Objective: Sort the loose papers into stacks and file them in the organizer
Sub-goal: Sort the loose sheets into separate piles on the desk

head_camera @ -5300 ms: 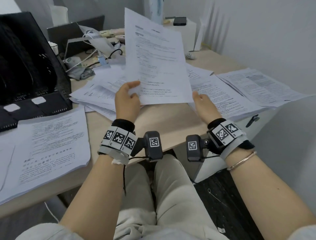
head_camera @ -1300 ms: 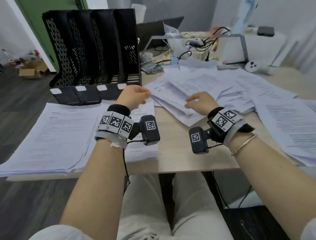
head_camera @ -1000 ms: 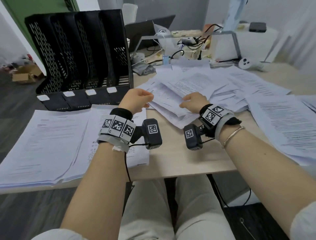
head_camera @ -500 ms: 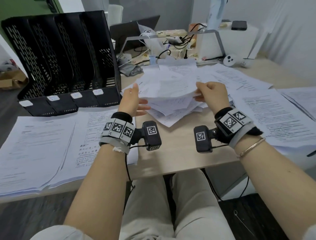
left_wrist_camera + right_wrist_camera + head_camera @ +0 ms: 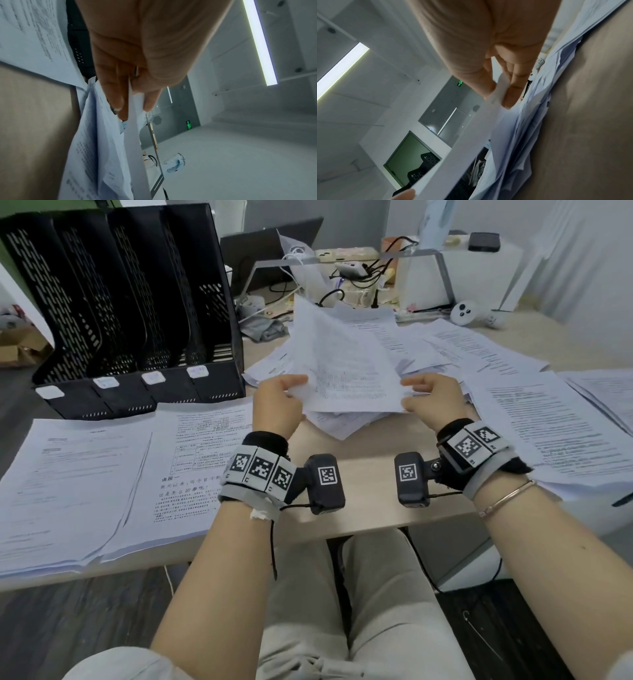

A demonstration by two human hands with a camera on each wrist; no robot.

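Note:
A printed sheet of paper [image 5: 346, 364] is raised over the loose pile [image 5: 342, 422] at the middle of the desk. My left hand [image 5: 279, 402] pinches its lower left corner, and in the left wrist view the sheet's edge [image 5: 133, 121] sits between thumb and fingers [image 5: 118, 102]. My right hand [image 5: 428, 398] pinches the lower right corner; the right wrist view has the paper edge [image 5: 500, 86] caught between its fingertips [image 5: 510, 100]. The black mesh organizer [image 5: 130, 302] stands at the back left with its slots showing no paper. Two sorted stacks [image 5: 85, 481] lie in front of it.
More printed sheets [image 5: 548, 433] spread over the right side of the desk. A laptop [image 5: 270, 251], cables, a white box [image 5: 455, 272] and a white controller [image 5: 469, 314] crowd the back. Bare desk [image 5: 363, 460] shows between my wrists.
Both hands have lifted one sheet off the middle pile and tilted it up toward me; a second ago they were reaching into the pile.

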